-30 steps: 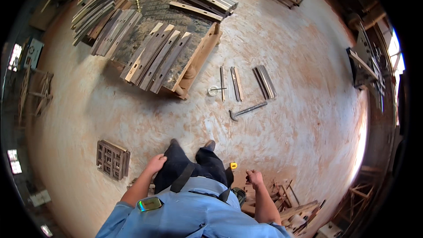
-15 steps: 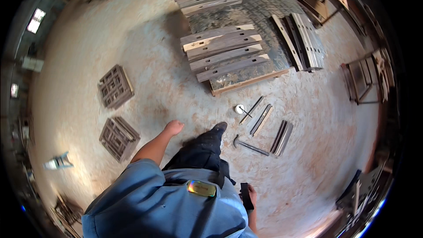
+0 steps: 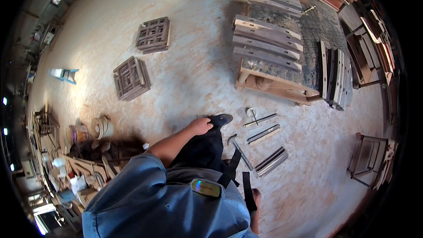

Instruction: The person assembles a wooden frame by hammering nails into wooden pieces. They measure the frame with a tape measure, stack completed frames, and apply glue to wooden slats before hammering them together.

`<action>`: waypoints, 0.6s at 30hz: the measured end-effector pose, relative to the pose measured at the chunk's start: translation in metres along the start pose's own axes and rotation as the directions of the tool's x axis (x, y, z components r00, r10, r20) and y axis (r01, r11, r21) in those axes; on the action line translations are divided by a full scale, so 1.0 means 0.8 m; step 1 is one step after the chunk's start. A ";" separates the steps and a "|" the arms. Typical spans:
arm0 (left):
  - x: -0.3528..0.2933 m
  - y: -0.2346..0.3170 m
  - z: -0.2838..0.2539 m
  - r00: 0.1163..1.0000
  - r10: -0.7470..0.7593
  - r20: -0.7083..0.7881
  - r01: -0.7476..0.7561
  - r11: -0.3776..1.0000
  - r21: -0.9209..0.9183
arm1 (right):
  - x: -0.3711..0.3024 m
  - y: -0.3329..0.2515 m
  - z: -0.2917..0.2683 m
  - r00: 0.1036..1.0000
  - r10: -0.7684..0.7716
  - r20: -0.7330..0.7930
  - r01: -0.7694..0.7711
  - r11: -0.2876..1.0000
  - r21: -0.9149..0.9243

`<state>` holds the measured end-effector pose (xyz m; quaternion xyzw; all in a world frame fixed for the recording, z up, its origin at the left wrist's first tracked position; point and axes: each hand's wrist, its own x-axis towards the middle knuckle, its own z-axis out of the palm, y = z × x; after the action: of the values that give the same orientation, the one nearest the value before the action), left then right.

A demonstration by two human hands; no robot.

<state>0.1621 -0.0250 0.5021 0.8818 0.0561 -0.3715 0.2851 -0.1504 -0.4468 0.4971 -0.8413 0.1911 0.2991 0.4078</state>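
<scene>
Looking down on the left hand (image 3: 202,126), over the dark trousers (image 3: 202,150) and near the shoe (image 3: 222,119): seen from the back, bent loosely at the fingers, showing nothing held; can't tell how far closed, with the palm turned away. Over now to the right hand (image 3: 257,198), low down, partly covered by the black strap (image 3: 248,189); can't tell whether gripping it, or how far open. Spotting the hammer (image 3: 244,156) on the floor (image 3: 198,70), lying close by a second strap (image 3: 232,163), with the bundle of slats (image 3: 271,161) just beside. Farther off, seeing the tabletop (image 3: 309,48) half hidden under slotted boards (image 3: 266,39). At lower left, barely making out heaped clutter (image 3: 94,167).
</scene>
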 end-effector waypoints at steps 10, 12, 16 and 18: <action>-0.205 -0.030 0.215 0.976 -0.036 0.217 0.018 0.996 0.086 | -0.067 0.121 -0.080 0.972 0.156 0.178 -0.097 0.949 -0.300; -0.224 -0.022 0.204 0.949 -0.057 0.309 0.037 0.997 0.070 | -0.059 0.127 -0.083 0.955 0.210 0.208 -0.119 0.917 -0.380; -0.260 -0.013 0.197 0.927 -0.074 0.369 0.045 0.995 0.087 | -0.044 0.101 -0.082 0.908 0.318 0.272 -0.331 0.944 0.002; -0.268 -0.034 0.224 0.936 -0.040 0.349 0.021 0.998 0.057 | -0.052 0.077 -0.069 0.948 0.180 0.264 -0.212 0.973 0.096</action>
<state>-0.1120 -0.0759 0.5366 0.8079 0.0084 -0.5279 0.2617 -0.1977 -0.5244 0.5160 -0.7461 0.2383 0.4308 0.4483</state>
